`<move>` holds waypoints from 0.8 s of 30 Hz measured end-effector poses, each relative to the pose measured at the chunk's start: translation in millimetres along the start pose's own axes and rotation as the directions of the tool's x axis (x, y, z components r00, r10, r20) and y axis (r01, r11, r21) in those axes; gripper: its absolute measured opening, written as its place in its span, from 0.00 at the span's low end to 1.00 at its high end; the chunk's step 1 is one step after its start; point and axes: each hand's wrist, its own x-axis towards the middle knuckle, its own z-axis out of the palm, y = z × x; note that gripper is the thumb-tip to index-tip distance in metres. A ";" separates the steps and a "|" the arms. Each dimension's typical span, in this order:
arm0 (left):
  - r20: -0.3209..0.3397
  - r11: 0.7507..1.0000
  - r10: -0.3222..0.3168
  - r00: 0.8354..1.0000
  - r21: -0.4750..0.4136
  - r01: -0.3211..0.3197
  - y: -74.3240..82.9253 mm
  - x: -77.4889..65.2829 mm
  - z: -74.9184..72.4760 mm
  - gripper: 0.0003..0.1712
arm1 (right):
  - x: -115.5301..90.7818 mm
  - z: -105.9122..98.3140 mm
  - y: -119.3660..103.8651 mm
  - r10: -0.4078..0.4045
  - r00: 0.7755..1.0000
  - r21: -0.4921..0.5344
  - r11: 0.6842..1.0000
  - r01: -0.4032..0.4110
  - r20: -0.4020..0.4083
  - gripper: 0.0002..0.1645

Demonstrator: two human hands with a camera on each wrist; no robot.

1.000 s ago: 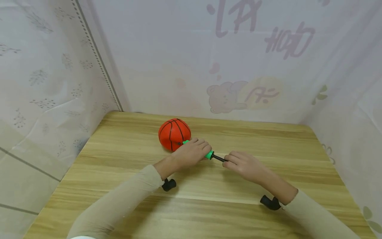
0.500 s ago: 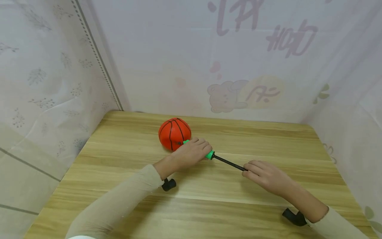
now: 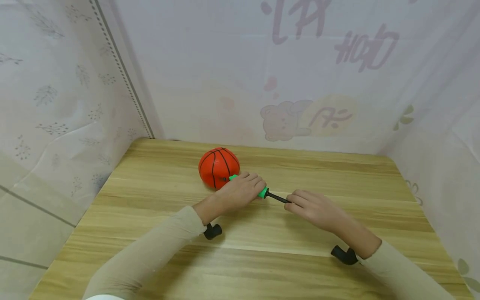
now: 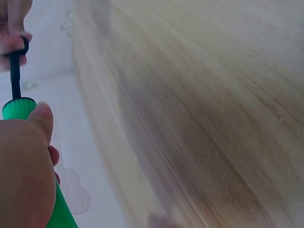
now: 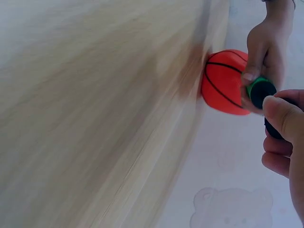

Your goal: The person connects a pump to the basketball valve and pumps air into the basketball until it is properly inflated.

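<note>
Rod (image 3: 277, 197) deeper in green pump (image 3: 263, 193) again

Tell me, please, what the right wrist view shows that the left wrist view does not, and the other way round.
Only the right wrist view shows the red ball and the bear print on the pale backdrop. Only the left wrist view shows the black rod along its exposed length and a flower outline. Both show the green pump, the left grip wrapped round it, the right grip on its black handle, the wooden table, and parts of the backdrop.
</note>
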 end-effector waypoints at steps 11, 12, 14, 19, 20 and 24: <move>-0.025 1.000 0.003 1.000 0.008 -0.003 2.1 1.2 2.2 0.14 | 21.5 13.9 4.5 -0.017 1.000 -0.017 1.000 0.016 -0.018 0.27; -0.023 1.000 0.003 1.000 0.010 -0.003 2.3 1.1 2.1 0.13 | 19.9 13.3 4.0 -0.019 1.000 -0.016 1.000 0.018 -0.022 0.27; -0.015 1.000 0.002 1.000 0.014 -0.002 2.4 0.8 1.9 0.12 | 14.9 11.8 3.0 -0.017 0.999 -0.001 1.000 0.017 -0.031 0.26; 0.015 1.000 -0.006 1.000 0.018 0.006 1.1 -1.1 1.1 0.11 | -5.9 0.9 -2.2 0.000 1.000 0.027 1.000 0.000 -0.025 0.22; 0.018 1.000 -0.006 1.000 0.016 0.006 0.7 -1.3 0.9 0.11 | -10.6 -2.2 -3.4 0.005 1.000 0.027 1.000 -0.004 -0.018 0.22; 0.019 1.000 -0.006 1.000 0.005 0.006 -0.2 -2.1 -1.3 0.11 | -26.2 -14.7 -7.2 0.016 1.000 0.023 1.000 -0.016 0.003 0.23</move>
